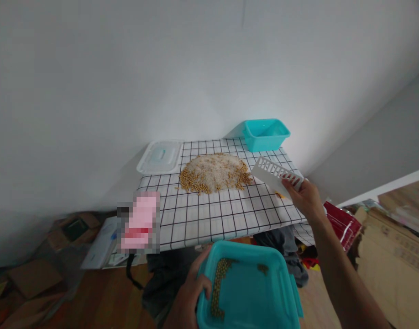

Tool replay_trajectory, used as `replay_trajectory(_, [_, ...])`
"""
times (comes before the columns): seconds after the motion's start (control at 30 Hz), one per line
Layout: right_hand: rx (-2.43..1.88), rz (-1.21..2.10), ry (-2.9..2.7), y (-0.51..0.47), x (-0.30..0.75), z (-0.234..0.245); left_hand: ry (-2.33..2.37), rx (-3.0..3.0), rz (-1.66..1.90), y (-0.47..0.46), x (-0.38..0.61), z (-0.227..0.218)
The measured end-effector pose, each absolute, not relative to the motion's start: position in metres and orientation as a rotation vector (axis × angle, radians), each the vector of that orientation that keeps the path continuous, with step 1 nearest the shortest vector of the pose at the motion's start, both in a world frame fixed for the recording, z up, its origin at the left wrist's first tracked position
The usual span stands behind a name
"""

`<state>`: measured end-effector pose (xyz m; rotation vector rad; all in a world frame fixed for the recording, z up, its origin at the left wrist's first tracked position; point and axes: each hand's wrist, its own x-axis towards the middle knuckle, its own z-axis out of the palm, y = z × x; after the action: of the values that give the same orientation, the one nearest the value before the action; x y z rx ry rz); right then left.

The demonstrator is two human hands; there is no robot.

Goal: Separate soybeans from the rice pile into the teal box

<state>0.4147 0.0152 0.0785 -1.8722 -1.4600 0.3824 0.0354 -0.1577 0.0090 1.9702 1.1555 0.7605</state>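
My left hand [192, 289] grips the left side of a teal plastic box [254, 292], held below the table's front edge. A few round beans [216, 288] lie along the box's left side, with a small patch near its far right corner. In my right hand [301, 196] is a long white slotted plastic piece [273, 173], held over the right part of the table; its exact kind I cannot tell. Just left of its tip, a mound of white rice-like grains [212, 170] mixed with yellow beans [196, 183] is spread on the tablecloth.
A second teal box [266, 135] stands at the back right of the checked tablecloth [202, 219]. At the back left lies a clear lid [161, 156]. A blurred pink object [143, 217] is at the front left corner. Cardboard [394, 256] and a red packet [343, 224] are at the right.
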Motion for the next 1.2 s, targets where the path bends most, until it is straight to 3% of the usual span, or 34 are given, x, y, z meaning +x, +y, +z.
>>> replay_trajectory(0.63, [-1.881,0.268,-1.644,-0.024,0.358,0.076,1.143,1.896,0.708,-0.125,0.08,-0.037])
replay_trajectory(1.2, [-1.911,0.181,-1.603,-0.012,0.386,0.1,1.197,1.867,0.753,-0.115,0.103,-0.038])
